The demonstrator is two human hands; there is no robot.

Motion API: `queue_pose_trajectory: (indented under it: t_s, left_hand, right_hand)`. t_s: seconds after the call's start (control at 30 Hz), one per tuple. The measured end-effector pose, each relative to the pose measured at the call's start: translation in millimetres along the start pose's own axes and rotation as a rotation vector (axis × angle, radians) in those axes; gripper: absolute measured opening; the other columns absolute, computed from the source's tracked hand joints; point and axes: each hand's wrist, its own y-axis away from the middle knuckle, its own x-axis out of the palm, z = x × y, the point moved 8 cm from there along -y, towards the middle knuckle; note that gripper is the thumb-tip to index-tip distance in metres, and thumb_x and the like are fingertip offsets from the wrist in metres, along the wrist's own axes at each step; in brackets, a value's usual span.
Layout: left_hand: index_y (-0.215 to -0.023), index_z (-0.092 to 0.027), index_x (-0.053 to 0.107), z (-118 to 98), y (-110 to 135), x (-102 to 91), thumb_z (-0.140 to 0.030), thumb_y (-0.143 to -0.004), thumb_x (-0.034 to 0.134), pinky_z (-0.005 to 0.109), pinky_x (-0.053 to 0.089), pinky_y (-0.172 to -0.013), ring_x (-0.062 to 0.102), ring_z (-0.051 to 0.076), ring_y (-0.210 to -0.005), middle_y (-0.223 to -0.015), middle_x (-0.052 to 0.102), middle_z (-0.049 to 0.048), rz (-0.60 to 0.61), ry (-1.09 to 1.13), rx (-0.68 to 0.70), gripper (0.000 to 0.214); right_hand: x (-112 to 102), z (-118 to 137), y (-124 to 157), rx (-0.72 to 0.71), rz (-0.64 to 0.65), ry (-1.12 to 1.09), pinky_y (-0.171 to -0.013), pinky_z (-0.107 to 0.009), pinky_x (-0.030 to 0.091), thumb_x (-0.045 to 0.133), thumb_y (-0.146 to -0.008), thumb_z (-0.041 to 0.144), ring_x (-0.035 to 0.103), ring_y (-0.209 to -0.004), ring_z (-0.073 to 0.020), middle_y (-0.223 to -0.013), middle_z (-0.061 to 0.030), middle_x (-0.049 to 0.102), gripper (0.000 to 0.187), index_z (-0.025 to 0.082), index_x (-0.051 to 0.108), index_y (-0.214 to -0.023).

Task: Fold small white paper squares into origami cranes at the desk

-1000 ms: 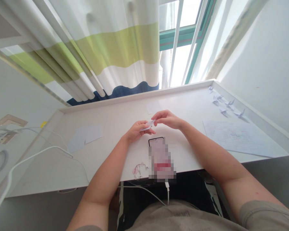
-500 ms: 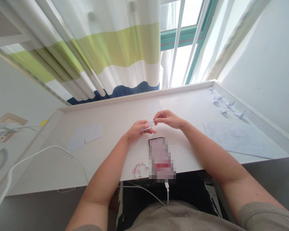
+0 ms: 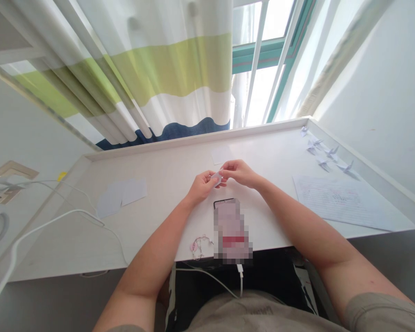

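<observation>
I have both hands together over the white tabletop [image 3: 166, 161]. The left hand [image 3: 203, 188] pinches a small folded paper [image 3: 216, 179] in a narrow grip, and the right hand [image 3: 240, 173] closes just as narrowly on its other end. A cluster of finished paper cranes [image 3: 324, 163] (tiny from where I sit, so I won't swear to the count) stands at the far right corner, while a blank square [image 3: 221, 155] and loose sheets [image 3: 121, 197] lie unfolded.
</observation>
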Motion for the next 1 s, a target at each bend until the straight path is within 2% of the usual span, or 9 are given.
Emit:
queue_pose_trajectory:
  t_s: [0.23, 0.5, 0.7, 0.83, 1.0]
  left_hand:
    - [-0.101, -0.013, 0.071, -1.6, 2.3, 3.9, -0.065, -0.083, 0.080, 0.034, 0.061, -0.072, 0.080, 0.024, -0.074, -0.102, 0.081, 0.0155, -0.016, 0.036, -0.039, 0.056]
    - [-0.101, -0.012, 0.070, -2.8, 3.7, -0.3, -0.061, -0.080, 0.085, 0.037, 0.063, -0.077, 0.081, 0.025, -0.079, -0.099, 0.081, 0.0141, 0.007, 0.065, -0.084, 0.055]
    - [-0.105, -0.013, 0.072, -4.5, 4.2, -7.0, -0.052, -0.081, 0.087, 0.029, 0.059, -0.068, 0.077, 0.018, -0.067, -0.084, 0.076, 0.0055, -0.041, 0.110, -0.096, 0.048]
    - [-0.093, -0.013, 0.073, -4.4, 4.0, -10.5, -0.050, -0.086, 0.082, 0.026, 0.053, -0.058, 0.072, 0.015, -0.059, -0.078, 0.073, 0.0048, -0.065, 0.074, -0.113, 0.039]
    - [-0.087, -0.014, 0.073, -4.1, 3.8, -12.7, -0.057, -0.083, 0.083, 0.027, 0.051, -0.057, 0.072, 0.016, -0.061, -0.081, 0.075, 0.0072, -0.049, 0.030, -0.125, 0.044]
  right_hand:
    - [3.3, 6.4, 0.3, -0.058, -0.001, -0.014, -0.069, -0.032, 0.054, 0.080, -0.080, 0.038, 0.063, -0.065, -0.0144, -0.063, -0.0002, 0.069, 0.025, 0.019, 0.069, -0.069]
    - [4.2, -3.3, -4.2, -0.025, 0.013, -0.056, -0.075, -0.034, 0.058, 0.081, -0.081, 0.048, 0.066, -0.069, -0.0157, -0.070, -0.0031, 0.072, 0.032, 0.018, 0.075, -0.076]
    - [-3.4, -3.8, -4.8, -0.077, -0.047, -0.073, -0.077, -0.036, 0.059, 0.080, -0.084, 0.053, 0.068, -0.075, -0.0158, -0.089, -0.0048, 0.077, 0.036, 0.021, 0.079, -0.101]
    - [-0.2, 3.5, -2.9, -0.151, -0.004, 0.012, -0.082, -0.039, 0.057, 0.082, -0.083, 0.049, 0.067, -0.078, -0.0166, -0.085, -0.0033, 0.076, 0.030, 0.021, 0.080, -0.095]
    - [1.2, 6.2, -3.0, -0.160, 0.018, 0.102, -0.086, -0.041, 0.055, 0.081, -0.082, 0.044, 0.069, -0.084, -0.0195, -0.085, -0.0035, 0.077, 0.024, 0.022, 0.081, -0.092]
